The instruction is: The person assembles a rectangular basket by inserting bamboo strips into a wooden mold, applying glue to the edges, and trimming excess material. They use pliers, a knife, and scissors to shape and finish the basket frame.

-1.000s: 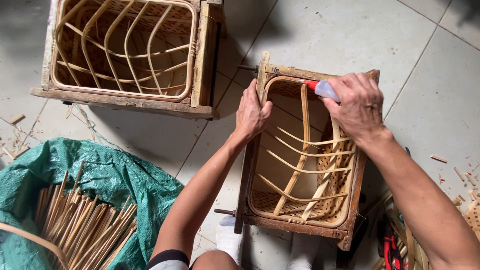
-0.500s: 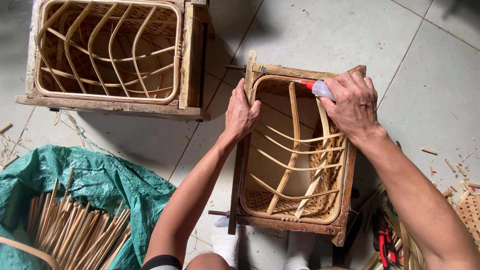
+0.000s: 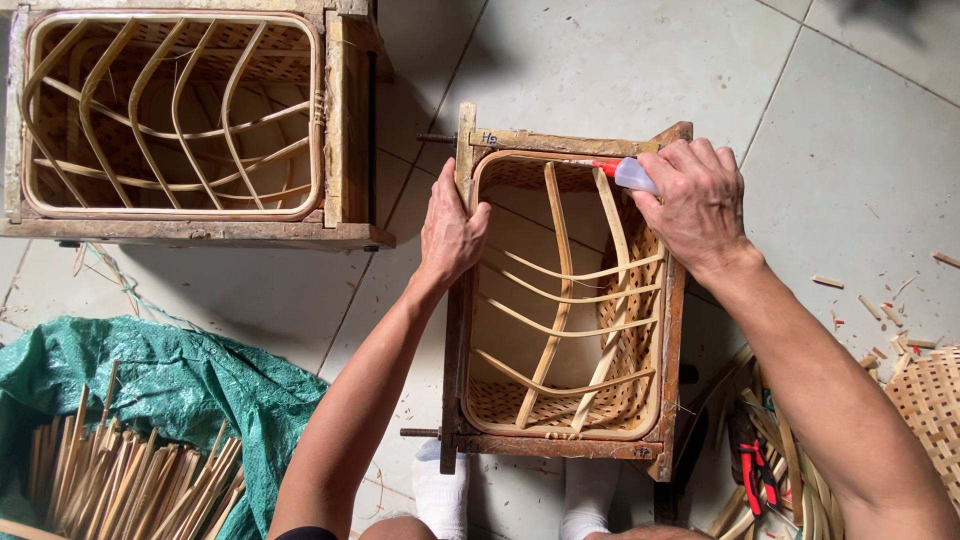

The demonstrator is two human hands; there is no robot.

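Both hands [image 3: 452, 225] steady a wooden frame [image 3: 672, 330]; right squeezes white glue bottle [image 3: 634, 174].

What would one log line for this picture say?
left hand: grips wooden basket frame | right hand: holds small clear glue bottle at rim

We see a rough, worn wooden frame [image 3: 560, 445] under our hands, matt and unvarnished, with dull metal rods at its corners. Inside it sits a basket [image 3: 610, 400] of pale woven cane, its bent ribs smooth with a faint sheen. Our right hand [image 3: 695, 205] grips a small bottle [image 3: 632, 174] of cloudy, smooth plastic. At ten o'clock a second wooden frame [image 3: 345, 120] looks equally raw. At eight o'clock, crinkled green plastic sheet [image 3: 190, 385] holds dry, matt cane sticks [image 3: 130, 485]. The floor [image 3: 620, 60] is smooth grey tile.
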